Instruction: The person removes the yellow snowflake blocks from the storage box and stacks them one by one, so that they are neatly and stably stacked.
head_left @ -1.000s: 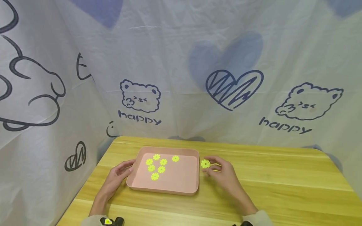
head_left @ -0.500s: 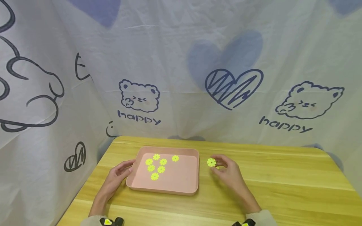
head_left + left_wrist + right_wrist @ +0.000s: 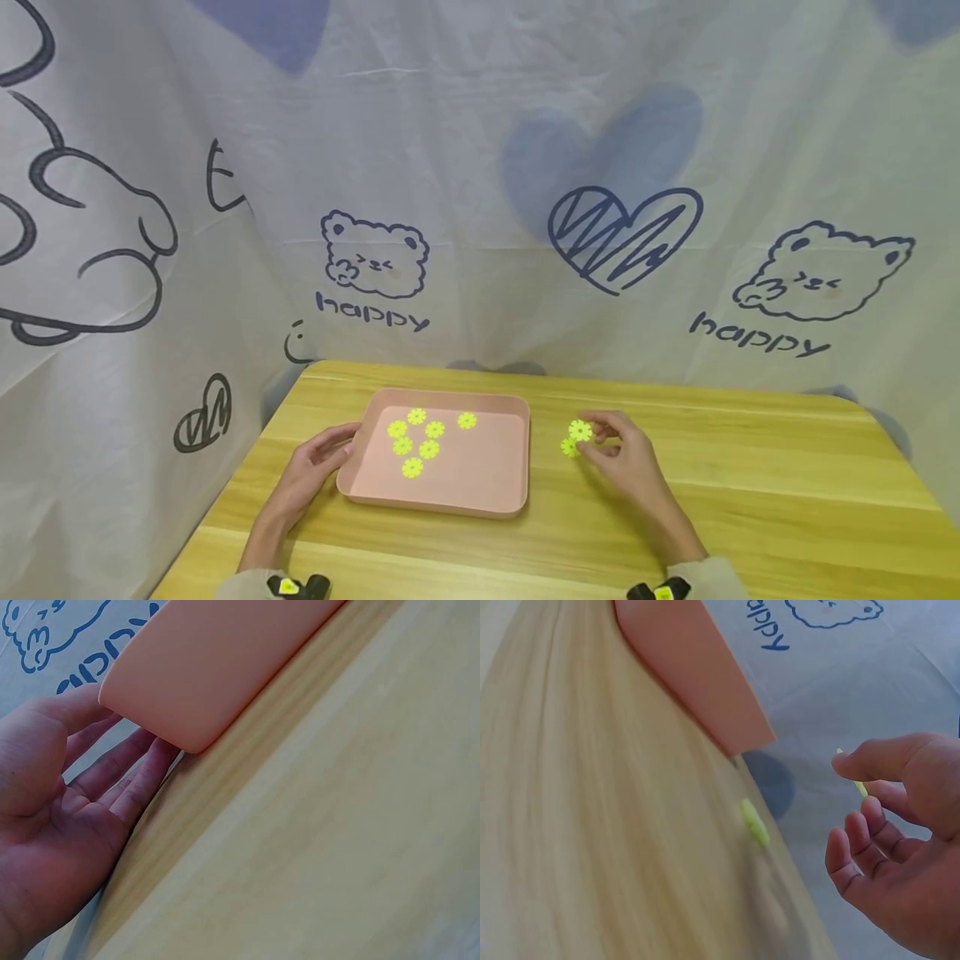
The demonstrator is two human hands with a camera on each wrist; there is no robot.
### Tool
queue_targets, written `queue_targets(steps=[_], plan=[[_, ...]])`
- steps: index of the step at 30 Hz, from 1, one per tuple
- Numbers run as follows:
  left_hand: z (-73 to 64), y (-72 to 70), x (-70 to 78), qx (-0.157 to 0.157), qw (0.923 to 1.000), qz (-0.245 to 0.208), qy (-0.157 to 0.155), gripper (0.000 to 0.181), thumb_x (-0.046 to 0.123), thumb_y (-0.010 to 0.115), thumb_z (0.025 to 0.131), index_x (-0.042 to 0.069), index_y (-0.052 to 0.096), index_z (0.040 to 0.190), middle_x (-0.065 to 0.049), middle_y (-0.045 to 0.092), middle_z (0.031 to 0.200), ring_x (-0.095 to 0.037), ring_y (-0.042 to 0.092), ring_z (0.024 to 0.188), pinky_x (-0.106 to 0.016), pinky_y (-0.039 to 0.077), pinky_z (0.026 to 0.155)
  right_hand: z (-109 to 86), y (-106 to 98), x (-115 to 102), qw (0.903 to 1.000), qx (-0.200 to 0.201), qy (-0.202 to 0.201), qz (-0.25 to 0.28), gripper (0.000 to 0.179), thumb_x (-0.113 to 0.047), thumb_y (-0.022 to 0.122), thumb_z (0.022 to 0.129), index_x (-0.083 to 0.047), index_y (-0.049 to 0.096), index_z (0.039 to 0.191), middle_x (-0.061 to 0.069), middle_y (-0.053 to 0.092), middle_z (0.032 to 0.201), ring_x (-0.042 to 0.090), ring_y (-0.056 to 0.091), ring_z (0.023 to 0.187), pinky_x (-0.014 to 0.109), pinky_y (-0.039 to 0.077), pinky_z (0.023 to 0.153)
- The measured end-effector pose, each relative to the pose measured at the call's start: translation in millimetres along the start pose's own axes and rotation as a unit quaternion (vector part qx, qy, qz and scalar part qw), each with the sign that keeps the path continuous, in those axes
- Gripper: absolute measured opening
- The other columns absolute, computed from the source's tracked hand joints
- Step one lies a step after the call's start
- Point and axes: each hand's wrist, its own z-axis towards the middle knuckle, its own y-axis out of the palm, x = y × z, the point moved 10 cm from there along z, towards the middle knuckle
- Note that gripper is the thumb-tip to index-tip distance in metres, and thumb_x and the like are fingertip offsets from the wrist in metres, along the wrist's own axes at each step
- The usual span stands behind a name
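Yellow and thin, the disc (image 3: 580, 431) pinched by the right hand (image 3: 632, 460) could be dropped by a loosened grip onto the second disc (image 3: 569, 447) just beside it, while the tray (image 3: 483, 487) is touched by the loose-fingered left hand (image 3: 311, 465).

I can read one word, "happy" (image 3: 372, 312), in dark blue lowercase on the white cloth (image 3: 450, 133) behind the counter (image 3: 750, 467). It stands there twice: under the left bear drawing (image 3: 375, 260) and, slanting, under the right bear drawing (image 3: 821, 275). From my left wrist it shows tilted, its end hidden by the pink tray (image 3: 187, 667); from my right wrist it is upside down and cut off at the view's edge. On the cloth to my left, one mark (image 3: 223, 174) resembles a capital E, perhaps not a letter. The yellow labels (image 3: 288, 587) at my wrists are too small to read.
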Motion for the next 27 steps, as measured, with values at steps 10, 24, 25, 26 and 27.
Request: queue_targets(steps=[10, 24, 25, 26, 27], plan=[[0.7, -0.5, 0.3, -0.001, 1.0000, 0.004, 0.001, 0.051, 0.023, 0.065, 0.103, -0.001, 0.052, 0.146, -0.021, 0.051, 0.151, 0.002, 0.057, 0.120, -0.017, 0.047, 0.099, 2.6, 5, 13, 0.9993, -0.018, 0.005, -0.033, 0.033, 0.002, 0.080, 0.087, -0.001, 0.070, 0.119, 0.009, 0.061, 0.099, 0.028, 0.062, 0.093, 0.024, 0.053, 0.068], [1.2, -0.4, -1.5, 0.000, 1.0000, 0.004, 0.002, 0.051, 0.023, 0.066, 0.103, -0.001, 0.052, 0.146, -0.020, 0.051, 0.151, 0.004, 0.058, 0.118, -0.017, 0.048, 0.099, 4.8, 18, 29, 0.9961, -0.040, 0.027, -0.073, 0.033, 0.002, 0.079, 0.086, 0.001, 0.071, 0.118, 0.008, 0.061, 0.096, 0.022, 0.061, 0.089, 0.029, 0.053, 0.074], [1.0, -0.5, -1.0, 0.001, 1.0000, 0.003, 0.001, 0.051, 0.023, 0.066, 0.103, -0.001, 0.052, 0.146, -0.020, 0.051, 0.151, 0.004, 0.058, 0.118, -0.017, 0.048, 0.099, 4.7, 19, 30, 0.9958, -0.042, 0.030, -0.076, 0.033, 0.002, 0.079, 0.086, 0.001, 0.071, 0.118, 0.007, 0.061, 0.097, 0.022, 0.061, 0.090, 0.030, 0.054, 0.076], [0.8, -0.1, -0.1, -0.001, 1.0000, 0.004, 0.002, 0.051, 0.023, 0.065, 0.103, -0.001, 0.051, 0.146, -0.021, 0.050, 0.151, 0.004, 0.057, 0.119, -0.017, 0.048, 0.099, 4.6, 19, 31, 0.9955, -0.043, 0.033, -0.078, 0.033, 0.002, 0.078, 0.086, 0.001, 0.071, 0.118, 0.007, 0.061, 0.097, 0.021, 0.061, 0.090, 0.030, 0.054, 0.077], [0.8, -0.3, 0.3, 0.000, 1.0000, 0.003, 0.002, 0.051, 0.023, 0.066, 0.103, -0.001, 0.052, 0.146, -0.021, 0.051, 0.151, 0.004, 0.058, 0.118, -0.017, 0.048, 0.099, 4.3, 20, 31, 0.9952, -0.046, 0.036, -0.079, 0.033, 0.002, 0.078, 0.086, 0.000, 0.071, 0.118, 0.007, 0.061, 0.097, 0.021, 0.061, 0.090, 0.031, 0.055, 0.078]])
